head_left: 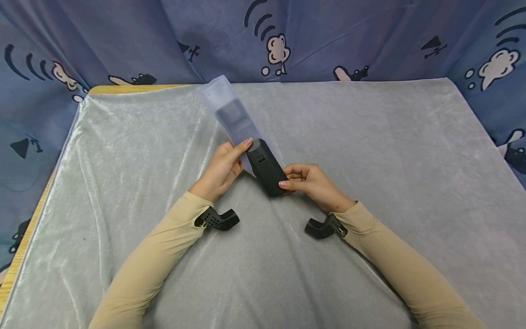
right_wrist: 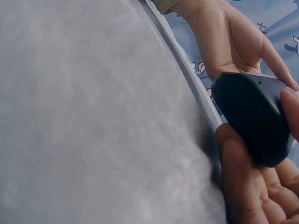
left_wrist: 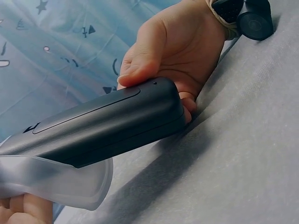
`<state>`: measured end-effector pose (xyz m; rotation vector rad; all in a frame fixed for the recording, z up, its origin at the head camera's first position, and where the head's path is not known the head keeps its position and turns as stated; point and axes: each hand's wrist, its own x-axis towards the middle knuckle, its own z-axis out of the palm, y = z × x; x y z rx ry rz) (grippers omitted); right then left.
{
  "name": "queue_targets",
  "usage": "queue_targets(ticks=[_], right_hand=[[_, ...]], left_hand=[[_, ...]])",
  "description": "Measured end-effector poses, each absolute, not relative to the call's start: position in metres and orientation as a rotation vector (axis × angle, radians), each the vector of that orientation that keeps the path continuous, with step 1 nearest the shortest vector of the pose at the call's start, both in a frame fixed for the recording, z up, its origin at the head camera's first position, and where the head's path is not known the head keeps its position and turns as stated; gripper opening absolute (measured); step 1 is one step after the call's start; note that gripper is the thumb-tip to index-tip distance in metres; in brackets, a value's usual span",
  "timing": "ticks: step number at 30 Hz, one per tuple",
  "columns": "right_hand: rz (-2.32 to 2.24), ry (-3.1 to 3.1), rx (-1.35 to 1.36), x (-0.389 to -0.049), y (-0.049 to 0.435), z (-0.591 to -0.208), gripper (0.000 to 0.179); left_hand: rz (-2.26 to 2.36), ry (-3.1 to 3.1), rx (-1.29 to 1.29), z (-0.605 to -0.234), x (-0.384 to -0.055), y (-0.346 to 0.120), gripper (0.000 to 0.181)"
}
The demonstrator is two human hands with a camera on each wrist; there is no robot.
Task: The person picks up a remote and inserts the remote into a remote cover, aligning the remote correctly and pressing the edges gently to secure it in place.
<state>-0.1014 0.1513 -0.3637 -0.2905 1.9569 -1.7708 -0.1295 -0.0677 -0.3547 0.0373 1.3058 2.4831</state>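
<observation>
While your left hand (head_left: 219, 168) pinched a translucent sleeve (head_left: 235, 119) angled toward the surface's far edge (head_left: 328, 86), your right hand (head_left: 314, 184) gripped a black device (head_left: 267, 169).

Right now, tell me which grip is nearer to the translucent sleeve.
Left. The left grip holds the translucent sleeve by its near part; the right grip is off to the right, on the near end of the black device.
</observation>
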Motion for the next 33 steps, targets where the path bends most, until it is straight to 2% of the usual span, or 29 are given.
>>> queue_targets(ticks=[33], right_hand=[[-1.798,1.937,-0.291,-0.1019,0.1512,-0.3646,0.026]], left_hand=[[2.473,1.282,0.035,-0.3562,-0.1278,-0.0643,0.012]])
